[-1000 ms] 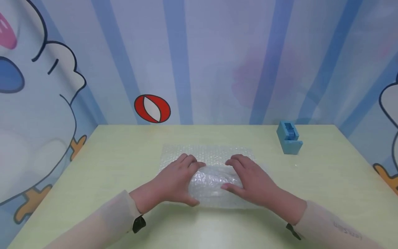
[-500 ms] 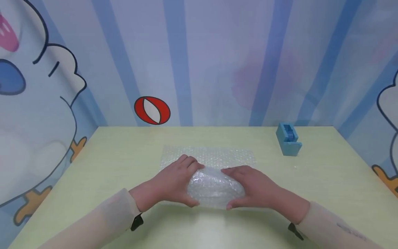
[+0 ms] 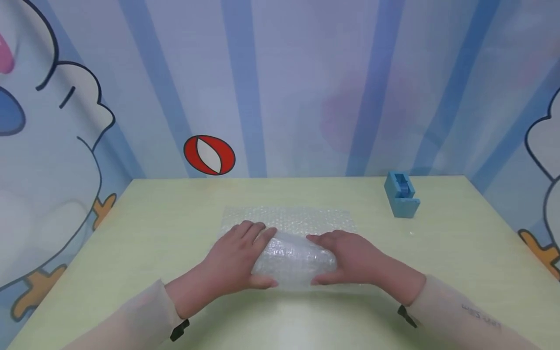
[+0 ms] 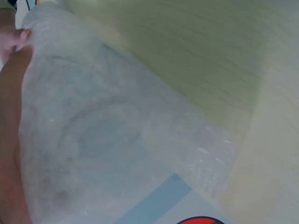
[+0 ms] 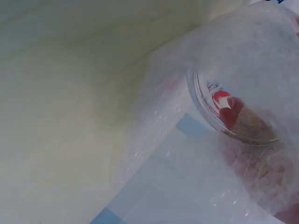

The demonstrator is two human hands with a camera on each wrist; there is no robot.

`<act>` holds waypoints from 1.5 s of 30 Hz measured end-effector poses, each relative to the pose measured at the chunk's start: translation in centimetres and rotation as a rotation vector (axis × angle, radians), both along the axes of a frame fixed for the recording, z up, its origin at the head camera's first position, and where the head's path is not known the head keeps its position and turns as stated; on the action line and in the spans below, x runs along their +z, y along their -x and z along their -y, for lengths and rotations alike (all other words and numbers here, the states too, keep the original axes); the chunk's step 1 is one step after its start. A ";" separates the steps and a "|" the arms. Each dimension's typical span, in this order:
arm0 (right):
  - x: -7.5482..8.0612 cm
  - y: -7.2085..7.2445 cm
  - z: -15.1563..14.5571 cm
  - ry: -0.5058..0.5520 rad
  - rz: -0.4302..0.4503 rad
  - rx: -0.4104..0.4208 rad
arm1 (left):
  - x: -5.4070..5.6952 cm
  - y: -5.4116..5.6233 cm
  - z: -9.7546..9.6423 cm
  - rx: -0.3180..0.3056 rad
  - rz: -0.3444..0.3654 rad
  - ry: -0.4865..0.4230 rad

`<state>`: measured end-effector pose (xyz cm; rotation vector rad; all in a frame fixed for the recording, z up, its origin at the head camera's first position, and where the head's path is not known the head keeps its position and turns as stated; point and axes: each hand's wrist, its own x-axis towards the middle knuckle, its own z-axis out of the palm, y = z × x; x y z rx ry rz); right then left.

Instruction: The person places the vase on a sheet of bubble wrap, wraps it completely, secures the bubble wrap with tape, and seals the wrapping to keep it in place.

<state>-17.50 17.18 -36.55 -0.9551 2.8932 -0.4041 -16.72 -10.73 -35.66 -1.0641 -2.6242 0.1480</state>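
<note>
A roll of clear bubble wrap (image 3: 294, 260) lies crosswise on the table in front of me. My left hand (image 3: 236, 257) grips its left end, fingers over the far side and thumb along the near side. From the opposite end my right hand (image 3: 356, 257) holds it in the same way. Beyond the roll, a flat stretch of the bubble wrap sheet (image 3: 302, 218) reaches toward the back. Inside the roll, the right wrist view reveals the round, clear rim of a glass-like vessel (image 5: 202, 103). Cloudy bubble wrap (image 4: 98, 112) fills much of the left wrist view.
A blue tape dispenser (image 3: 404, 209) stands at the back right of the pale yellow table (image 3: 175, 209). Behind the table's far edge rises a blue striped backdrop (image 3: 297, 97) with cartoon prints.
My right hand has shifted from the roll's top and near side to round its right end, thumb lower. My left hand has slid slightly left along the roll. The view has shifted a little.
</note>
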 end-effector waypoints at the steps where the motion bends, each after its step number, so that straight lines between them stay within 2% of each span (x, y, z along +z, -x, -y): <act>1: 0.1 0.1 0.0 0.006 0.011 -0.002 | -0.1 0.1 0.1 -0.007 0.006 -0.015; 2: 0.1 0.3 -0.1 0.014 0.022 -0.005 | -0.2 0.1 0.2 -0.013 0.017 -0.031; 9: 0.3 0.6 -0.1 0.055 0.071 -0.025 | 0.0 1.2 0.3 -0.012 0.205 -0.168; 13: 0.2 0.4 -0.1 0.100 0.122 -0.040 | 0.7 1.4 0.3 -0.008 0.259 -0.167; 20: 0.2 0.0 -0.4 0.192 0.341 -0.019 | 1.6 0.9 0.4 0.012 0.391 -0.143; 26: 0.1 0.4 -0.4 0.184 0.382 -0.018 | 1.5 1.2 0.7 0.018 0.427 -0.158; 32: -0.2 0.7 -0.4 0.200 0.436 -0.081 | 1.1 1.9 0.9 0.014 0.497 -0.157; 37: -0.2 0.9 -0.4 0.216 0.439 -0.099 | 1.0 2.2 1.1 0.032 0.538 -0.165; 45: 0.1 1.0 -0.6 0.182 0.342 -0.088 | 1.3 3.0 0.9 0.067 0.600 -0.139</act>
